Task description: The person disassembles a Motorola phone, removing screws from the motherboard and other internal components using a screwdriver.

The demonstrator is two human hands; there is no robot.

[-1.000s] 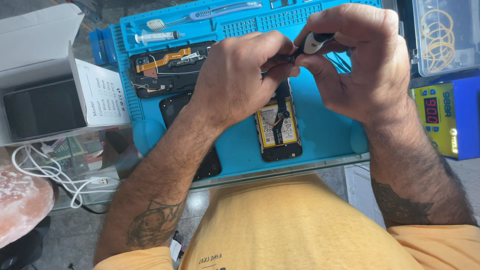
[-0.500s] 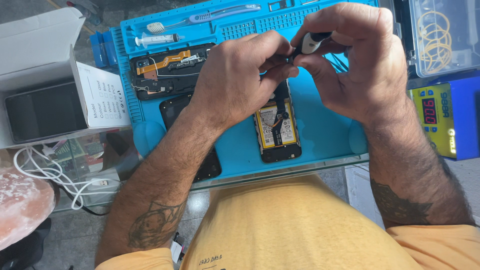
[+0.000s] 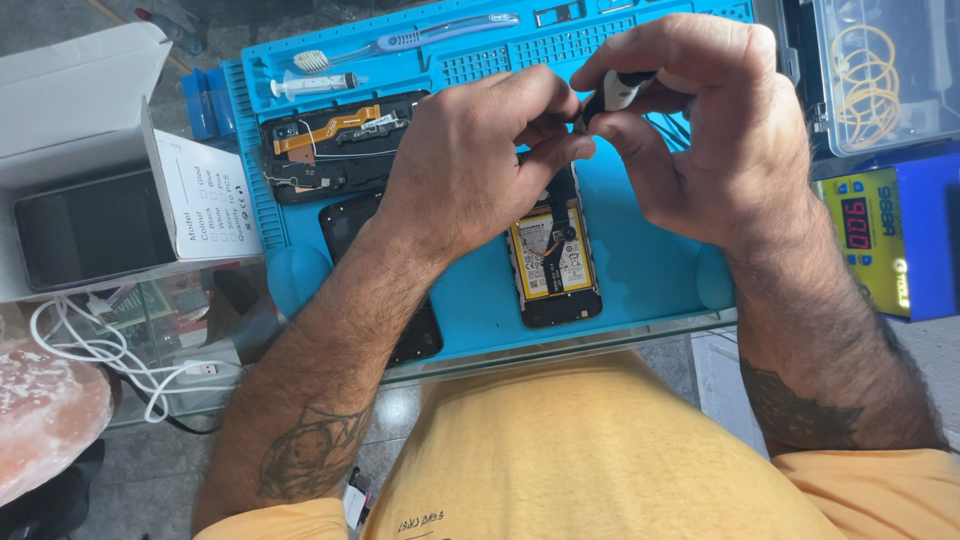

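**Hands meet over an opened phone on a blue mat**

Blue rubber matting [image 3: 640,270] covers a glass-topped bench, its far edge moulded into small trays. One long tray holds a toothbrush [image 3: 400,42], and a syringe [image 3: 318,84] lies just below it.

Both hands are raised above the mat and meet fingertip to fingertip. The right hand [image 3: 715,135] pinches a small black-and-white tool [image 3: 612,95] between thumb and forefinger, the other fingers curled around it. The left hand [image 3: 465,165] has its thumb and fingers pressed together at the tool's tip; whether they hold anything tiny there cannot be told.

Directly beneath the hands lies an opened phone [image 3: 553,262], back cover off, its yellow-labelled battery showing. To its left a dark phone back panel [image 3: 345,220] rests on the mat, partly under the left forearm, and beyond that a black phone frame [image 3: 335,145] with an orange ribbon cable.

At far left an open white cardboard box [image 3: 70,110] holds a dark screen panel [image 3: 90,228]. White cables [image 3: 100,350] lie below it. At far right a clear plastic case [image 3: 880,70] holds yellow rubber bands [image 3: 868,70], above a blue and yellow device [image 3: 890,240] with a red digit display.
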